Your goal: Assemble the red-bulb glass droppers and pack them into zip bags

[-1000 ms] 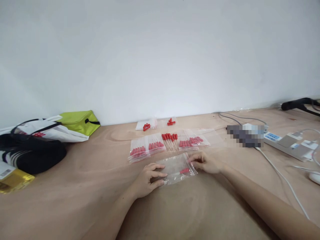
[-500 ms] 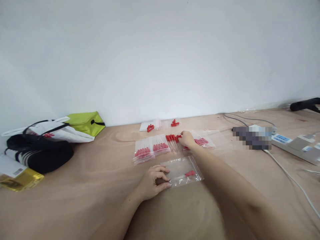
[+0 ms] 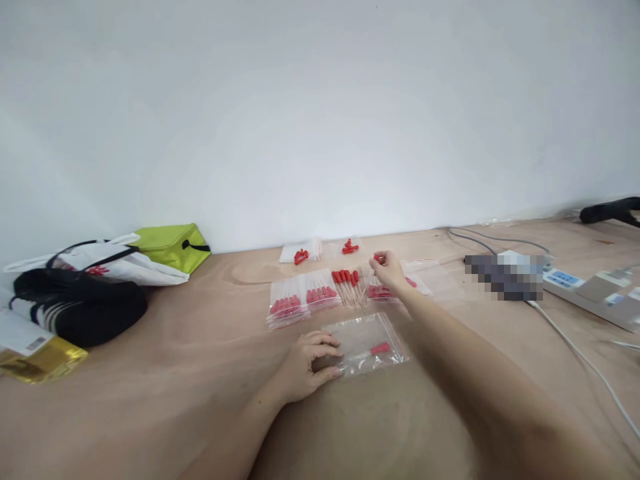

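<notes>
My left hand (image 3: pixel 311 363) rests on the left edge of a clear zip bag (image 3: pixel 357 330), thumb and fingers apart. Inside that bag lies one red-tipped stick (image 3: pixel 381 347). Above the table, to the right of a row of loose red-tipped sticks (image 3: pixel 345 277), my right hand (image 3: pixel 390 270) pinches another red-tipped stick by its red end. Filled bags with red-tipped sticks (image 3: pixel 321 293) lie to the left of the loose row. More filled bags (image 3: pixel 380 291) are under and beside my right hand, partly hidden by it.
Two small heaps of red pieces (image 3: pixel 301 256) lie on bags near the wall. At the left are a black cap (image 3: pixel 95 307), a white bag (image 3: pixel 150 267) and a lime-green bag (image 3: pixel 167 245). A power strip (image 3: pixel 565 279) and cables lie at the right.
My right hand has lifted away from the loose row and moved right, with a red-tipped stick now in its fingers. My left hand and the clear bag have barely moved.
</notes>
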The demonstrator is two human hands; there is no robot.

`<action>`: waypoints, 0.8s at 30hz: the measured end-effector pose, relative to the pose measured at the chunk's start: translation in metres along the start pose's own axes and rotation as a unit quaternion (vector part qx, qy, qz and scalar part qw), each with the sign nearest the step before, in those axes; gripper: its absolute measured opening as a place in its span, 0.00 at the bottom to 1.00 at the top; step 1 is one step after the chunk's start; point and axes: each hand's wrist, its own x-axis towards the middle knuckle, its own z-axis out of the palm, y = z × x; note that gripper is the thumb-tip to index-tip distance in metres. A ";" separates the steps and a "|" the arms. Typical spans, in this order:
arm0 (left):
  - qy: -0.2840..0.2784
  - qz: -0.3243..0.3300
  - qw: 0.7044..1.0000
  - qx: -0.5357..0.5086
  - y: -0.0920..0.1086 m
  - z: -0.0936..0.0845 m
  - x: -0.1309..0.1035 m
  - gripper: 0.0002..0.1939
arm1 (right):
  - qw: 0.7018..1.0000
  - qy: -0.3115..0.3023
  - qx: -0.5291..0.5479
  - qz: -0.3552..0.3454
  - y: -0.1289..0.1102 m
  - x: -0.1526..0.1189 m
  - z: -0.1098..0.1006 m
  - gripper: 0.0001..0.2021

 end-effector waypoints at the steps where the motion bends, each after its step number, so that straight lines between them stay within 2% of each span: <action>1: -0.001 0.000 1.000 0.002 0.000 0.000 0.000 0.11 | 0.999 0.029 0.021 -0.013 0.004 -0.007 -0.012 0.15; 3: -0.003 0.000 1.000 0.005 0.001 -0.001 0.001 0.11 | 0.995 0.077 0.058 -0.032 0.017 -0.024 -0.037 0.16; 4: -0.004 0.000 1.000 0.006 0.001 -0.001 0.001 0.11 | 0.986 0.107 0.118 -0.047 0.024 -0.034 -0.048 0.16; 6: -0.008 -0.002 1.000 0.007 0.002 -0.002 0.001 0.11 | 0.974 0.104 0.192 -0.056 0.039 -0.055 -0.064 0.16; 8: -0.011 -0.006 1.000 0.006 0.004 -0.002 0.002 0.11 | 0.966 0.109 0.232 -0.039 0.049 -0.071 -0.071 0.17; 11: -0.016 -0.010 1.000 0.009 0.005 -0.003 0.002 0.12 | 0.961 0.105 0.254 -0.026 0.052 -0.083 -0.068 0.18; 19: -0.018 -0.015 1.000 0.019 0.008 -0.004 0.002 0.14 | 0.954 0.062 0.294 0.013 0.042 -0.091 -0.054 0.19; 21: -0.017 -0.024 0.999 0.029 0.010 -0.005 0.002 0.17 | 0.947 0.026 0.318 0.028 0.040 -0.098 -0.053 0.20; 24: -0.020 -0.048 0.998 0.045 0.014 -0.007 0.001 0.22 | 0.933 -0.061 0.351 0.047 0.035 -0.111 -0.055 0.21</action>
